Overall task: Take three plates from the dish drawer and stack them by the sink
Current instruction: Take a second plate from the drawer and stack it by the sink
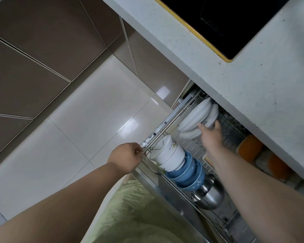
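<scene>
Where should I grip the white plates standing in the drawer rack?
Grip the exposed upper rims of the white plates, coming from above, where the right hand already reaches. They stand on edge in the wire rack, so the faces are packed together and only the rims are free.

countertop overhanging plates, bowls alongside
</scene>
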